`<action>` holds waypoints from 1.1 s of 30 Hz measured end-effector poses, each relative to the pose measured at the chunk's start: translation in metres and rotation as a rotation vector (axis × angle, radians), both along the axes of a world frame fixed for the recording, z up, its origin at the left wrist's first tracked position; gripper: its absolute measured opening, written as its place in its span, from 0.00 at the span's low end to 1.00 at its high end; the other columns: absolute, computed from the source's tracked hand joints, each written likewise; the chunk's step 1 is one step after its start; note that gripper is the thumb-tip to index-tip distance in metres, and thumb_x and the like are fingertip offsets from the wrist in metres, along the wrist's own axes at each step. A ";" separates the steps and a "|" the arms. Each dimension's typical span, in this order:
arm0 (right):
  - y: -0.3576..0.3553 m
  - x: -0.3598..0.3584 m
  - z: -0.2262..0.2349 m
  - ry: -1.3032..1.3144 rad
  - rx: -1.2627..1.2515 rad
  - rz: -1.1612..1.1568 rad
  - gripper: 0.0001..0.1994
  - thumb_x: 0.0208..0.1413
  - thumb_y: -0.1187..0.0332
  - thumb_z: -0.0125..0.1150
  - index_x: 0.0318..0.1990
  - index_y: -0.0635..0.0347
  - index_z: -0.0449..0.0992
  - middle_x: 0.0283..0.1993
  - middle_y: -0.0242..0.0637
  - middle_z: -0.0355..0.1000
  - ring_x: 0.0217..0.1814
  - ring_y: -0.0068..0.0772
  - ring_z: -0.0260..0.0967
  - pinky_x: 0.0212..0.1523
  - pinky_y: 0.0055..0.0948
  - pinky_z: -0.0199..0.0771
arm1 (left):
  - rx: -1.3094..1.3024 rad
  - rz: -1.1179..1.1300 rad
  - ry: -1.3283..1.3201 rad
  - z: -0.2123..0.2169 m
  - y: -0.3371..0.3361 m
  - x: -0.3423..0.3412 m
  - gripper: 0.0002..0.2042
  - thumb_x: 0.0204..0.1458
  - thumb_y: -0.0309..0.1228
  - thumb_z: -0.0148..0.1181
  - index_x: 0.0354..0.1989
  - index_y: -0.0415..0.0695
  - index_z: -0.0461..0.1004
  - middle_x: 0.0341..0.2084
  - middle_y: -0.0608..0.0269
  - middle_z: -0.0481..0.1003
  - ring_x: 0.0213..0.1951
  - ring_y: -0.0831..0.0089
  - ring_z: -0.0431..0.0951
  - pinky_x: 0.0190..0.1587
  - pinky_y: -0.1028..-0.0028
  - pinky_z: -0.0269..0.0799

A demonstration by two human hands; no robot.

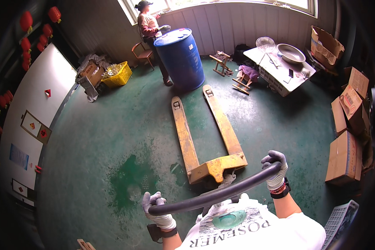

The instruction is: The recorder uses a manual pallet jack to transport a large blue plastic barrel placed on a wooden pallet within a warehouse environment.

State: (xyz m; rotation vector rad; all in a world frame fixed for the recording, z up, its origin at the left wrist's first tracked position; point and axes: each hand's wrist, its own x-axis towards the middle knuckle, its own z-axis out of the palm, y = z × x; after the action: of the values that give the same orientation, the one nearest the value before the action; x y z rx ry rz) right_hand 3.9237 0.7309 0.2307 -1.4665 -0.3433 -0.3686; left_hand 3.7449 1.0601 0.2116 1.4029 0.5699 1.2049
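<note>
Left hand (161, 220) and right hand (277, 178) clasp the black handle (221, 196); the yellow pallet jack (216, 166), seemingly nearer the right, points its forks (222, 125) toward half past eleven.

Gloved L hand (163, 221) & R hand (276, 180) are resting wide apt w/ fingers (278, 156) curled; R arm (286, 204) is lying higher than L arm (172, 241)

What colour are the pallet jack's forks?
The forks are yellow, with worn patches; the head view shows them best.

Scuffed yellow 2-fork pallet jack (218, 165)
</note>
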 end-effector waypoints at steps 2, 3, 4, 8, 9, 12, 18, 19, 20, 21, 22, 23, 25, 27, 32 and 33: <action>0.000 0.000 0.000 -0.016 -0.003 0.000 0.20 0.50 0.76 0.68 0.50 0.60 0.70 0.32 0.32 0.73 0.34 0.21 0.72 0.35 0.21 0.75 | 0.007 0.002 0.005 -0.001 0.001 0.000 0.25 0.47 0.19 0.54 0.57 0.38 0.65 0.32 0.54 0.75 0.29 0.75 0.72 0.30 0.77 0.72; 0.000 -0.001 0.000 -0.016 -0.002 -0.001 0.20 0.50 0.76 0.68 0.50 0.60 0.70 0.32 0.32 0.73 0.34 0.21 0.72 0.35 0.21 0.75 | -0.005 0.001 0.005 -0.002 0.001 0.000 0.25 0.47 0.19 0.54 0.57 0.38 0.65 0.32 0.54 0.75 0.29 0.75 0.72 0.30 0.78 0.72; 0.001 -0.001 0.000 -0.013 0.007 -0.002 0.20 0.50 0.77 0.68 0.50 0.60 0.70 0.32 0.31 0.73 0.34 0.21 0.72 0.35 0.21 0.75 | -0.016 0.000 0.005 -0.002 0.001 0.000 0.25 0.47 0.20 0.54 0.57 0.38 0.65 0.32 0.54 0.75 0.29 0.75 0.72 0.30 0.78 0.72; 0.000 -0.001 0.001 -0.025 -0.020 -0.014 0.20 0.50 0.77 0.68 0.51 0.60 0.70 0.32 0.31 0.73 0.34 0.21 0.72 0.36 0.22 0.75 | 0.013 0.021 0.000 0.002 -0.002 0.003 0.24 0.48 0.18 0.50 0.57 0.37 0.65 0.31 0.56 0.75 0.24 0.80 0.69 0.29 0.81 0.69; 0.001 -0.001 0.002 -0.025 -0.019 -0.014 0.20 0.50 0.77 0.68 0.51 0.60 0.70 0.32 0.31 0.73 0.34 0.21 0.72 0.36 0.22 0.75 | 0.022 0.022 0.003 0.001 -0.002 0.003 0.24 0.48 0.18 0.50 0.57 0.37 0.65 0.31 0.56 0.75 0.24 0.80 0.68 0.29 0.81 0.69; 0.002 -0.001 0.002 -0.006 0.018 -0.010 0.20 0.50 0.77 0.68 0.51 0.60 0.70 0.32 0.31 0.73 0.34 0.21 0.72 0.36 0.22 0.75 | 0.033 0.019 0.009 0.004 -0.002 0.004 0.24 0.48 0.18 0.50 0.57 0.37 0.65 0.31 0.56 0.75 0.24 0.81 0.68 0.29 0.81 0.69; 0.002 0.000 0.003 -0.056 -0.021 -0.006 0.20 0.50 0.75 0.69 0.51 0.59 0.70 0.32 0.31 0.73 0.33 0.22 0.72 0.35 0.23 0.75 | -0.012 0.036 0.006 0.004 -0.002 0.002 0.23 0.49 0.18 0.50 0.57 0.36 0.65 0.31 0.56 0.75 0.24 0.81 0.69 0.29 0.82 0.69; 0.002 0.000 0.004 -0.051 -0.014 0.005 0.20 0.50 0.75 0.69 0.51 0.59 0.70 0.31 0.31 0.73 0.33 0.22 0.72 0.35 0.23 0.75 | -0.037 0.036 -0.007 0.004 -0.002 0.002 0.23 0.49 0.18 0.50 0.57 0.36 0.64 0.31 0.56 0.75 0.25 0.81 0.69 0.29 0.83 0.70; 0.002 -0.001 0.004 -0.046 -0.007 0.018 0.20 0.50 0.75 0.69 0.51 0.59 0.69 0.31 0.31 0.73 0.33 0.22 0.72 0.35 0.23 0.75 | -0.037 0.038 -0.006 0.004 -0.002 0.001 0.23 0.49 0.18 0.50 0.57 0.36 0.64 0.31 0.56 0.75 0.25 0.81 0.69 0.29 0.83 0.70; 0.002 -0.002 0.004 -0.045 -0.006 0.020 0.20 0.50 0.75 0.69 0.51 0.59 0.69 0.31 0.31 0.73 0.33 0.22 0.72 0.35 0.23 0.75 | -0.014 0.037 -0.024 0.004 -0.002 0.001 0.23 0.50 0.18 0.50 0.58 0.36 0.64 0.31 0.56 0.75 0.25 0.81 0.69 0.29 0.83 0.69; 0.003 -0.002 0.004 -0.041 0.008 0.024 0.20 0.50 0.75 0.68 0.51 0.59 0.69 0.32 0.32 0.73 0.34 0.22 0.72 0.35 0.23 0.75 | 0.009 0.036 -0.041 0.004 -0.003 0.000 0.23 0.50 0.18 0.50 0.58 0.36 0.64 0.31 0.56 0.75 0.25 0.80 0.70 0.29 0.84 0.69; 0.004 -0.002 0.004 -0.032 0.016 0.020 0.20 0.51 0.76 0.68 0.51 0.59 0.69 0.32 0.32 0.73 0.34 0.22 0.72 0.35 0.23 0.75 | 0.005 0.032 -0.037 0.004 -0.001 0.002 0.23 0.50 0.18 0.50 0.58 0.36 0.64 0.31 0.56 0.75 0.25 0.80 0.70 0.29 0.84 0.69; 0.005 -0.001 0.004 -0.014 0.018 0.016 0.20 0.51 0.76 0.68 0.51 0.60 0.69 0.32 0.32 0.73 0.35 0.22 0.72 0.36 0.22 0.75 | 0.049 0.015 0.014 0.004 0.002 0.005 0.23 0.50 0.18 0.50 0.58 0.36 0.64 0.32 0.56 0.75 0.26 0.80 0.70 0.29 0.83 0.69; 0.003 -0.005 0.007 0.005 0.024 0.023 0.20 0.51 0.77 0.67 0.51 0.60 0.69 0.33 0.33 0.74 0.35 0.22 0.72 0.36 0.21 0.75 | 0.069 0.011 0.026 0.005 0.000 0.001 0.23 0.51 0.18 0.50 0.58 0.36 0.64 0.32 0.57 0.75 0.26 0.80 0.70 0.30 0.83 0.69; 0.001 -0.005 0.009 -0.002 -0.025 -0.006 0.20 0.51 0.80 0.65 0.51 0.61 0.69 0.34 0.34 0.74 0.35 0.21 0.72 0.35 0.19 0.74 | 0.052 0.026 0.041 0.013 -0.004 0.003 0.23 0.51 0.19 0.50 0.58 0.36 0.64 0.32 0.58 0.75 0.26 0.80 0.70 0.31 0.82 0.70; 0.001 -0.004 0.008 0.005 -0.031 -0.006 0.20 0.51 0.80 0.65 0.51 0.61 0.69 0.34 0.34 0.74 0.35 0.21 0.72 0.35 0.19 0.74 | 0.039 0.026 0.044 0.015 -0.004 0.002 0.22 0.51 0.20 0.50 0.58 0.36 0.64 0.31 0.58 0.75 0.26 0.80 0.70 0.31 0.82 0.70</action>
State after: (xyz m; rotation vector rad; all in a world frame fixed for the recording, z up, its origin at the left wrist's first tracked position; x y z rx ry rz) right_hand 3.9196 0.7319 0.2382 -1.4987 -0.3423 -0.3659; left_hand 3.7474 1.0562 0.2266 1.4619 0.6003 1.2139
